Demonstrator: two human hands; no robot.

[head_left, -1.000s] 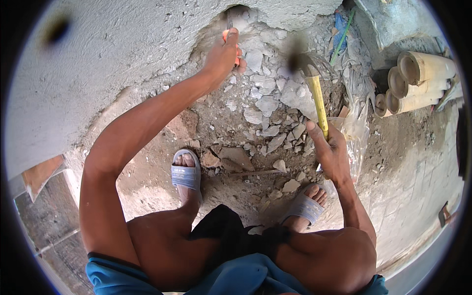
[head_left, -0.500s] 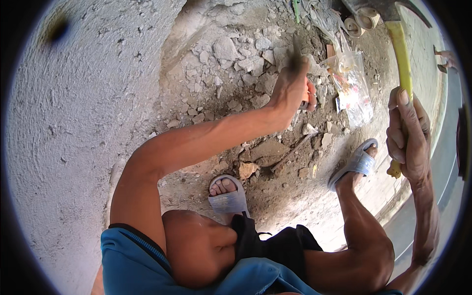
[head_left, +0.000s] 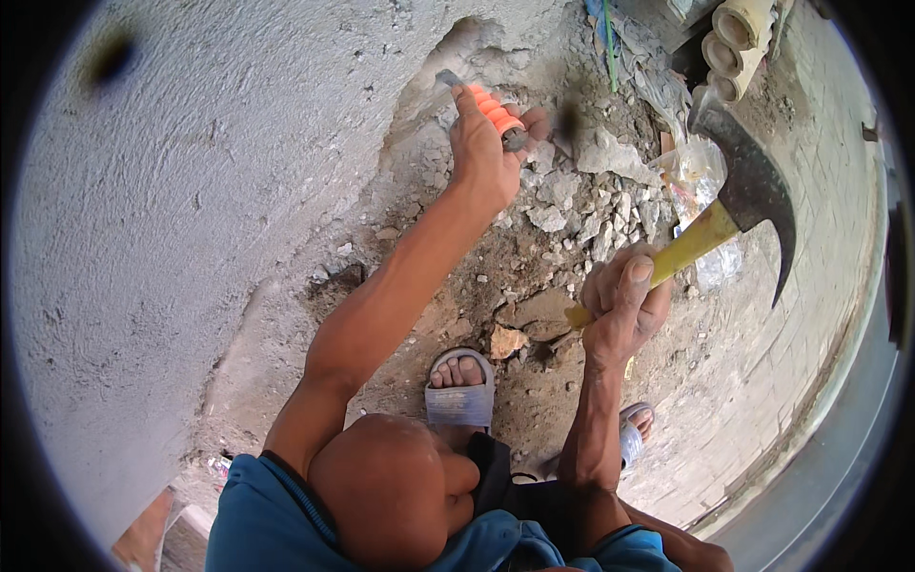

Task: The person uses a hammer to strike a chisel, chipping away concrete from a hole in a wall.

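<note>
Left hand [head_left: 481,153] is clenched around a chisel [head_left: 496,119] with an orange ribbed grip; its steel tip rests against the broken edge of the grey rendered wall [head_left: 191,219], where a ragged cavity [head_left: 457,57] is opened. Right hand [head_left: 624,310] is wrapped tight on the yellow handle of a claw hammer [head_left: 748,195], the dark steel head raised clear of the chisel and well apart from it. Concrete rubble [head_left: 581,214] lies heaped on the floor at the foot of the wall, between the two hands. A grey sandal [head_left: 459,398] stands on the debris just below; a second sandal [head_left: 631,434] is partly hidden behind the right forearm. Pale pipes [head_left: 734,43] lie stacked beyond the rubble.
</note>
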